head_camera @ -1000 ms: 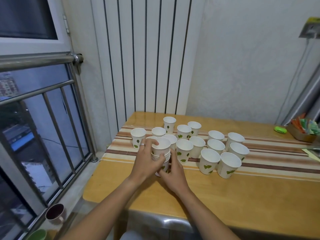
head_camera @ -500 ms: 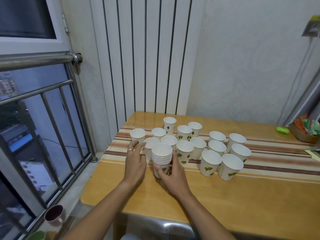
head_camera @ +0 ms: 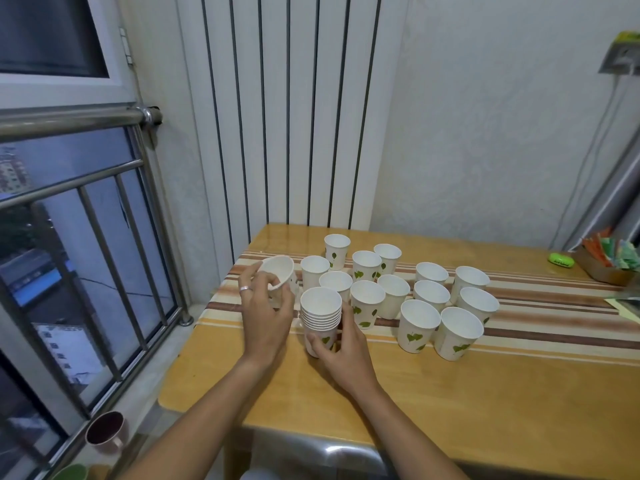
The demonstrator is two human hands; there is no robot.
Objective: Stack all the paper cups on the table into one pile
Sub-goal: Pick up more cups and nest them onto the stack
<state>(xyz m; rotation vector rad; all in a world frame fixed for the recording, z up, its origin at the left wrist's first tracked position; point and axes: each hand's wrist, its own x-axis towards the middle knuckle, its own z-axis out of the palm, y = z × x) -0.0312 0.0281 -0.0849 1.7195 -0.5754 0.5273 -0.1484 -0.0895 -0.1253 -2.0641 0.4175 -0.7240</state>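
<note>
Nearest the person, the right hand (head_camera: pixel 341 355) curls round the base of the pile (head_camera: pixel 321 315), thumb and fingers gripping its lowest cup and steadying it on the tabletop (head_camera: pixel 450 403). The pile shows a band of nested rims below its open mouth, so several cups are already stacked; the exact number is hard to count.

Just left of that hand, the left hand (head_camera: pixel 265 313), a ring on one finger, has its fingers wrapped round a single tilted cup (head_camera: pixel 280 277), its mouth tipped toward the left. The tilted cup sits just beyond and to the left of the pile, and looks lifted or tipped off the striped runner (head_camera: pixel 536 327). I judge it to be the next cup bound for the pile's mouth.

Beyond and to the right of both hands stand the loose cups (head_camera: pixel 419 325), upright, mouths up, crowded close together with some touching. About thirteen remain, reaching from just behind the pile out to the far right of the right hand.

So the task seems under halfway: one pile begun, one cup in hand, the larger share still to gather.
</note>
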